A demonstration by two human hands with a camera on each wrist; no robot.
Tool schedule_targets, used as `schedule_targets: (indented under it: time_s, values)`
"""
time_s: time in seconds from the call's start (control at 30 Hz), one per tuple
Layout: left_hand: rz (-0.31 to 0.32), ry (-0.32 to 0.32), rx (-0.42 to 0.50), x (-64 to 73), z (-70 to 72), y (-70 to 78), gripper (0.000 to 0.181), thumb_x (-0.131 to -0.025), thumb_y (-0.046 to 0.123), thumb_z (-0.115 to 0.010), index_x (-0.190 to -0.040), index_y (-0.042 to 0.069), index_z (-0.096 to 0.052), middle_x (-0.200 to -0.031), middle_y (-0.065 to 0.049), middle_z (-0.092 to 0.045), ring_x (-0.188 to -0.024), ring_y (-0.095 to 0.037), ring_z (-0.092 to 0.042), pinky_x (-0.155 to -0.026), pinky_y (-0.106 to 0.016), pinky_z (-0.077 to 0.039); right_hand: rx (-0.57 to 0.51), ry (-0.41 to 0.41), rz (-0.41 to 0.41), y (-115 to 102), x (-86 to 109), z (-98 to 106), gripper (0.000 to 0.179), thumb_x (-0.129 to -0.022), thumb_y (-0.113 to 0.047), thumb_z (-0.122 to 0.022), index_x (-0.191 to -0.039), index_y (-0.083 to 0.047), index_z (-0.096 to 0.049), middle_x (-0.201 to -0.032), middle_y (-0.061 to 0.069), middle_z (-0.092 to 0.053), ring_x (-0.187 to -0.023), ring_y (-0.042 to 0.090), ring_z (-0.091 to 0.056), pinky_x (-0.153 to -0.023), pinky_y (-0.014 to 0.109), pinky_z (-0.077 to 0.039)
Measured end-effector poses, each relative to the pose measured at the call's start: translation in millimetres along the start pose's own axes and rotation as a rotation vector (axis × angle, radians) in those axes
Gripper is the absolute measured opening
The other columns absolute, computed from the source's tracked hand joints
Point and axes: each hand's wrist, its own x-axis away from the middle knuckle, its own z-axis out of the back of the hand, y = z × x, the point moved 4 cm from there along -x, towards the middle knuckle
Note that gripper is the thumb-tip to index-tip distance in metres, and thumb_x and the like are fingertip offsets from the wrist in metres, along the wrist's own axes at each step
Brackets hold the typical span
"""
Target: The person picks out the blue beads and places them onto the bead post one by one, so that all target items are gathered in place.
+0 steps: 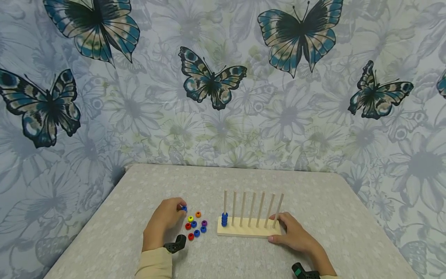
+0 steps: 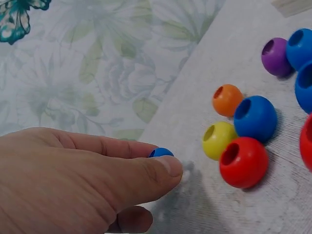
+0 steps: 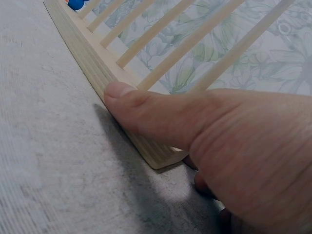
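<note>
My left hand pinches a blue bead between thumb and forefinger, left of the loose beads; in the left wrist view most of this bead is hidden by the fingers. My right hand grips the right end of a pale wooden peg board, its thumb along the front edge in the right wrist view. Several upright wooden rods rise from the board. Blue beads are stacked on the leftmost rod; the other rods are bare.
Between the left hand and the board lie loose beads: an orange bead, a yellow bead, a purple bead, red beads and blue beads. A patterned cloth covers the table, which meets a butterfly-print wall behind.
</note>
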Motion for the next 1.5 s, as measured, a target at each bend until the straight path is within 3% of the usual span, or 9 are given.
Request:
schedule_targets:
  time_s: [0.33,0.67,0.97,1.2,1.5]
  values:
    - [-0.039,0.083,-0.029,3.7,18.0,15.5,0.024,-0.091,0.014,-0.073,-0.115,0.01,-0.071,-0.1,-0.005,-0.071,-0.094,-0.022,-0.067,-0.085,-0.049,-0.054,0.005,0.003,-0.013,0.3,-0.2,0.3,0.06,-0.078,-0.042,-0.085,-0.127,-0.019,-0.059,-0.124,0.005,-0.056,-0.125,0.028,-0.053,-0.107,0.058,-0.041]
    - [-0.093,0.242,-0.032,10.2,41.4,34.3,0.028,-0.092,0.02,-0.074,-0.119,0.014,-0.071,-0.105,-0.004,-0.073,-0.096,-0.025,-0.069,-0.08,-0.047,-0.056,-0.002,0.001,-0.002,0.1,-0.4,0.4,0.06,-0.079,-0.039,-0.085,-0.128,-0.017,-0.059,-0.124,0.005,-0.056,-0.124,0.028,-0.053,-0.107,0.059,-0.041]
    - [-0.174,0.378,-0.044,19.5,55.2,53.3,0.03,-0.092,0.024,-0.075,-0.121,0.018,-0.07,-0.105,-0.001,-0.073,-0.088,-0.021,-0.068,-0.071,-0.04,-0.055,-0.009,0.001,-0.005,-0.7,-0.1,-0.1,0.061,-0.079,-0.04,-0.085,-0.128,-0.017,-0.059,-0.126,0.006,-0.055,-0.128,0.032,-0.051,-0.108,0.059,-0.04]
    - [-0.252,0.479,-0.046,27.6,66.5,68.9,0.031,-0.09,0.023,-0.076,-0.12,0.016,-0.071,-0.103,-0.001,-0.073,-0.066,-0.014,-0.055,-0.058,-0.029,-0.045,0.017,0.01,-0.02,3.1,-1.2,0.3,0.059,-0.077,-0.047,-0.084,-0.126,-0.024,-0.059,-0.125,0.002,-0.056,-0.123,0.024,-0.052,-0.107,0.056,-0.042]
    - [-0.315,0.572,-0.051,39.9,81.0,82.8,0.03,-0.09,0.025,-0.077,-0.119,0.017,-0.072,-0.101,0.0,-0.074,-0.064,-0.011,-0.052,-0.054,-0.025,-0.043,0.01,0.009,-0.008,4.1,-2.9,-1.0,0.06,-0.077,-0.044,-0.085,-0.126,-0.022,-0.059,-0.122,0.003,-0.056,-0.123,0.025,-0.052,-0.107,0.058,-0.041]
